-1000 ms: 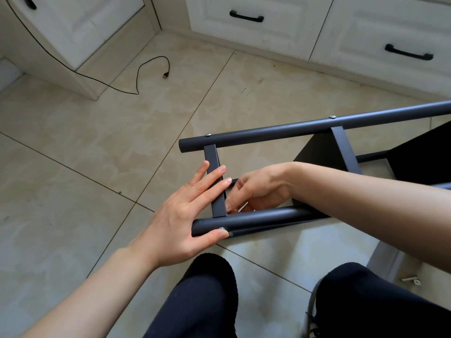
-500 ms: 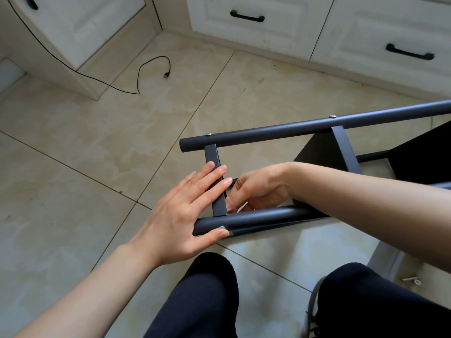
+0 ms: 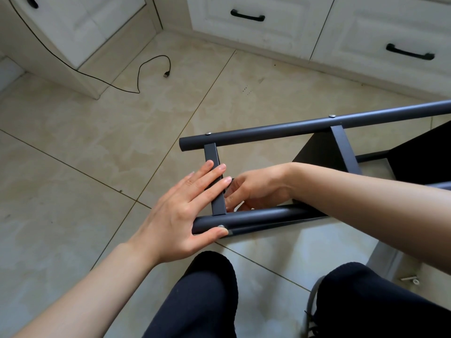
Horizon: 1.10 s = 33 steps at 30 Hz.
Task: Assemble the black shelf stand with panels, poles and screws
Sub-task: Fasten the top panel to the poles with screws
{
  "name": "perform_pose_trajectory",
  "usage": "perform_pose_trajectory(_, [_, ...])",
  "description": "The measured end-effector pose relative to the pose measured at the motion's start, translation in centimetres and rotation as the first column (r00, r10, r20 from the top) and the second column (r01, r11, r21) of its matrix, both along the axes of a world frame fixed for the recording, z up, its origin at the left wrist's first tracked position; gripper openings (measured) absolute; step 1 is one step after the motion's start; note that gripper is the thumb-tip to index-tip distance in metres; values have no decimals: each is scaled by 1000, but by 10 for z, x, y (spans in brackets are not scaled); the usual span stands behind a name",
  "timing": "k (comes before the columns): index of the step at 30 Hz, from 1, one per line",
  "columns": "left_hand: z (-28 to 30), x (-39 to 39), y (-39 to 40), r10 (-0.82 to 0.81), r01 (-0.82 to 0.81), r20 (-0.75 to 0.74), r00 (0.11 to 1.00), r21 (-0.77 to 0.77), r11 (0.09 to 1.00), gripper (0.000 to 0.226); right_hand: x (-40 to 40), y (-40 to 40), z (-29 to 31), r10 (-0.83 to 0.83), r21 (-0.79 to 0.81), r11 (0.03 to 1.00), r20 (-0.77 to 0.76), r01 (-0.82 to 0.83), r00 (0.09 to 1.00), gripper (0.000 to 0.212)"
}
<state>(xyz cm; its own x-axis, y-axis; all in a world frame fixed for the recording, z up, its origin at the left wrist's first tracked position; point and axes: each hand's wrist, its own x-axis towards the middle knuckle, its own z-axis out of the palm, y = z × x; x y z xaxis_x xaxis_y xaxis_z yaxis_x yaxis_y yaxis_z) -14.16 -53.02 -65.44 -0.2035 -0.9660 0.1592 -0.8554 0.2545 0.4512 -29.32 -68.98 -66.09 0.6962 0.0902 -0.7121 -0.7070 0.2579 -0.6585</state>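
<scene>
Pressing flat, my left hand (image 3: 180, 211) lays straight fingers across the end panel (image 3: 216, 184) of the black shelf stand (image 3: 317, 129), thumb against the near pole (image 3: 256, 215) beside a screw (image 3: 220, 226). My right hand (image 3: 256, 189) reaches in behind that panel with fingers curled; I cannot tell what they hold. The stand lies on its side on the tiled floor (image 3: 73, 167).

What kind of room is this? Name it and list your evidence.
Probably a home kitchen or utility room: white cabinet drawers with black handles, a beige tiled floor, and a loose black cable trailing across it.
</scene>
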Motion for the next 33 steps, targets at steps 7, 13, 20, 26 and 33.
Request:
perform_pose_trajectory(7, [-2, -6, 9, 79, -72, -115, 990, 70, 995, 75, -21, 0, 44, 104, -244, 965, 5, -100, 995, 20])
perform_pose_trajectory(13, [0, -34, 31, 392, -329, -441, 807, 215, 920, 74, -32, 27, 76, 312, -689, 674, -62, -267, 948, 28])
perform_pose_trajectory(20, [3, -56, 34, 605, -408, -733, 311, 472, 782, 85, -48, 49, 79, 290, -882, 394, -147, -257, 946, 23])
perform_pose_trajectory(26, [-5, -69, 33, 628, -411, -774, 79, 549, 728, 61, -54, 61, 69, 268, -918, 338, -119, -209, 956, 26])
perform_pose_trajectory(33, [-11, -88, 24, 584, -297, -789, -191, 613, 732, 68, -57, 57, 63, 224, -948, 289, -71, -135, 972, 34])
